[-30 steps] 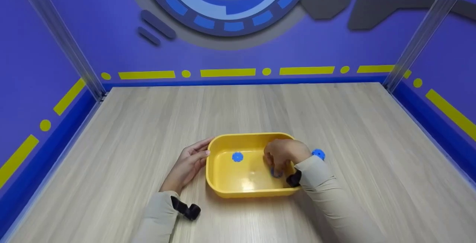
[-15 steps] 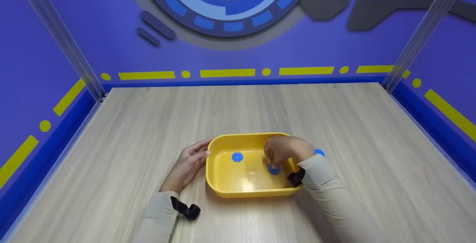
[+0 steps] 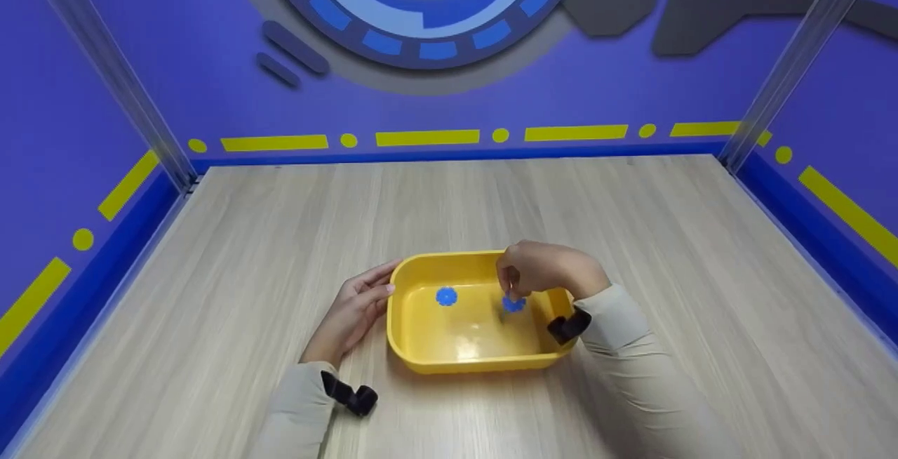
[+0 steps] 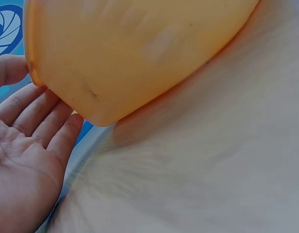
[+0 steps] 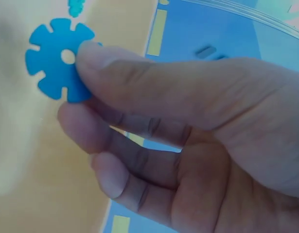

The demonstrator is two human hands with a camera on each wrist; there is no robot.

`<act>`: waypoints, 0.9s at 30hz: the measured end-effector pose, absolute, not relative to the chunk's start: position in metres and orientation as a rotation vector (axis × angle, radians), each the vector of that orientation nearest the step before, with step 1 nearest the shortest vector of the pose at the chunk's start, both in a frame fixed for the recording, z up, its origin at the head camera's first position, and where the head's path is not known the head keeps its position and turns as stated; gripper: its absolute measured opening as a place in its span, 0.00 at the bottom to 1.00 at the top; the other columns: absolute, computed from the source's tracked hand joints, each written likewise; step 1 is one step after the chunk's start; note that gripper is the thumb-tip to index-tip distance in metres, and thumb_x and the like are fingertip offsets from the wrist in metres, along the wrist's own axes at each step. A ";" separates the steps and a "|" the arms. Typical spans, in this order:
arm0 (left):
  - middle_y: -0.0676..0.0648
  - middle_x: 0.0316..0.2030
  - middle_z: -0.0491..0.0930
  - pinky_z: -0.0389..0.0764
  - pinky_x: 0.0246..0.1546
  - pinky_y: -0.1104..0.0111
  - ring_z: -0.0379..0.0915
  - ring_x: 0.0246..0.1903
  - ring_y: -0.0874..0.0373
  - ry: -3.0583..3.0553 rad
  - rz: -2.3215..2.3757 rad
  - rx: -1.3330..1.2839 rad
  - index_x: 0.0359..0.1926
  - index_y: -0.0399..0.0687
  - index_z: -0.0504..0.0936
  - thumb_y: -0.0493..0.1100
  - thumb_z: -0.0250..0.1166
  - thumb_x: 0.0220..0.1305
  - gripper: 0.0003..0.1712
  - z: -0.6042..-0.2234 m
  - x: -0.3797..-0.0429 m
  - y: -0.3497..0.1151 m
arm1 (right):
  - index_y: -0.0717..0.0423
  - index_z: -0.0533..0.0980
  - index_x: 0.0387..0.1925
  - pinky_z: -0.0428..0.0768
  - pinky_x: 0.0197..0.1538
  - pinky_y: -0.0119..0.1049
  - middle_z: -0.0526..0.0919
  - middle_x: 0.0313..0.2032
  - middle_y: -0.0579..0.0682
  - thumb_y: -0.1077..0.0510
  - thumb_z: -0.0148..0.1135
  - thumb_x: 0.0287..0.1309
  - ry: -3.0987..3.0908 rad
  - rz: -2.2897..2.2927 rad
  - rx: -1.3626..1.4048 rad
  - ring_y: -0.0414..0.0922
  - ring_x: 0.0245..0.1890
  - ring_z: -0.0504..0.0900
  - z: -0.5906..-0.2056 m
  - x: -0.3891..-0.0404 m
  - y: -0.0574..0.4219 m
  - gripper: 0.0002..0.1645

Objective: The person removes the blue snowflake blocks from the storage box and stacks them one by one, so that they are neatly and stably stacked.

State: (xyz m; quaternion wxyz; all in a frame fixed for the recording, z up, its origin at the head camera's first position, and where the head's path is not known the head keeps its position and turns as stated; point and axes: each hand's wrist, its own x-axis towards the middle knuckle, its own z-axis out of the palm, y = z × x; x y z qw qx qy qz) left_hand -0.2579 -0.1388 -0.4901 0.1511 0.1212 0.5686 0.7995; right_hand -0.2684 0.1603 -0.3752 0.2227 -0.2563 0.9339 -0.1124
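Observation:
In the head view a yellow plastic tub (image 3: 463, 364) stands on the table. A blue notched disc (image 3: 446, 296), flat and round, lies inside it toward the left. My right hand (image 3: 551, 269) is over the tub's right part. Between thumb and fingers it pinches another blue interlocking disc (image 5: 57, 60), whose slots and centre hole show in the right wrist view. My left hand (image 3: 358, 308) holds the tub's left end, thumb at the rim and fairly straight fingers (image 4: 37, 114) against the outer wall.
The wood-grain table (image 3: 280, 220) extends around the tub. Blue-purple panels (image 3: 449, 108) with yellow marks enclose it at the back and both sides. A black wrist camera (image 3: 361, 399) sits on the left cuff, another (image 3: 568, 326) on the right.
My right hand has raised the pinched disc from the tub's lower right and moved away from me. A disc seen right of the tub is now hidden behind the hand. My left hand stays put.

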 end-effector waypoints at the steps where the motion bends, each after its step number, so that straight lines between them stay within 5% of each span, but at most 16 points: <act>1: 0.33 0.69 0.60 0.75 0.60 0.67 0.70 0.60 0.58 1.633 2.295 0.347 0.70 0.28 0.56 0.32 0.56 0.64 0.35 -0.490 -0.258 -0.139 | 0.52 0.79 0.26 0.71 0.29 0.29 0.78 0.25 0.44 0.63 0.68 0.53 2.584 -0.314 -0.715 0.40 0.26 0.71 -0.374 -0.268 0.161 0.06; 27: 0.34 0.70 0.60 0.74 0.62 0.65 0.70 0.61 0.57 1.625 2.298 0.322 0.70 0.29 0.57 0.32 0.57 0.64 0.35 -0.489 -0.257 -0.138 | 0.56 0.81 0.34 0.83 0.39 0.32 0.83 0.32 0.46 0.64 0.61 0.60 2.741 -0.707 -0.859 0.40 0.31 0.78 -0.373 -0.262 0.214 0.03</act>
